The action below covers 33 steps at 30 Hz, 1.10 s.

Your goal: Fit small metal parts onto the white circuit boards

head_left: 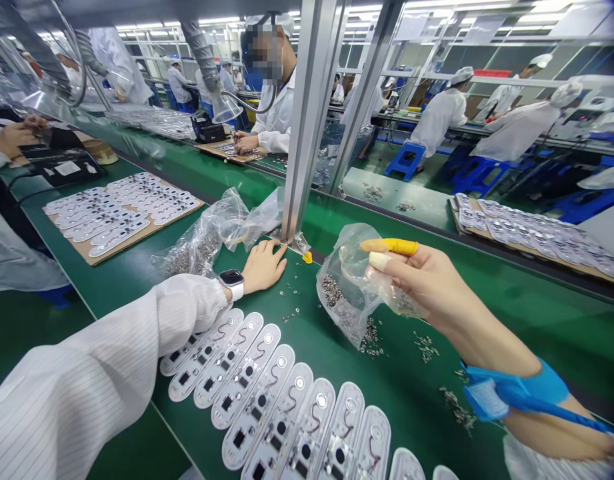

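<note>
Between the thumb and fingers of my right hand [411, 270] is the top of a clear plastic bag [347, 293], with small metal parts gathered in its lower end. Yellow covers sit on that thumb and a finger, and a blue strap circles the wrist. Flat on the green bench lies my left hand [263, 265], fingers spread, close to the metal post. A second clear bag [197, 247] of small metal parts rests just left of it. Below both hands runs a row of white oval casings [277, 387] with wires and black components.
Loose metal parts [371, 340] are scattered under and right of the held bag. An upright metal post [307, 120] stands at the bench divider. More casings lie on a cardboard sheet [187, 213] to the left. Co-workers sit opposite and at the left.
</note>
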Each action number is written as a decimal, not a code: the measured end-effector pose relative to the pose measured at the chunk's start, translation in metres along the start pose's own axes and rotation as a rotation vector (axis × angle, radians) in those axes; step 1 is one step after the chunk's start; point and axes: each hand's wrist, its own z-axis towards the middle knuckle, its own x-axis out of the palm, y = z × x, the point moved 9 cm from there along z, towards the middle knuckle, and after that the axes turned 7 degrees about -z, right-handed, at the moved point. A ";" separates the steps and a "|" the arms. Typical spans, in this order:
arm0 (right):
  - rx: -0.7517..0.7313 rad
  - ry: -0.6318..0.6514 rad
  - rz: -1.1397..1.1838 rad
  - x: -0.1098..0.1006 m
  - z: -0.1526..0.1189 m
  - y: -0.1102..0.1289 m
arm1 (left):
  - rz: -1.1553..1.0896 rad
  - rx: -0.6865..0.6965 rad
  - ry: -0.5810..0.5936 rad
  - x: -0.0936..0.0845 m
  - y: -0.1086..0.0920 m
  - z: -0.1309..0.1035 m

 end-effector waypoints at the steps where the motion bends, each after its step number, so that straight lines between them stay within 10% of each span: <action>1: 0.004 0.001 -0.001 0.000 -0.001 0.000 | -0.005 0.004 0.000 -0.001 0.000 -0.002; 22: 0.035 -0.007 0.056 0.004 -0.002 0.001 | -0.062 -0.006 0.014 0.002 0.010 -0.001; 28: 0.038 -0.009 0.089 -0.001 0.000 0.007 | -0.176 0.025 -0.126 -0.033 0.010 -0.020; 33: -0.033 -0.013 0.081 -0.003 0.001 0.024 | -0.273 -0.195 -0.362 -0.066 0.052 -0.026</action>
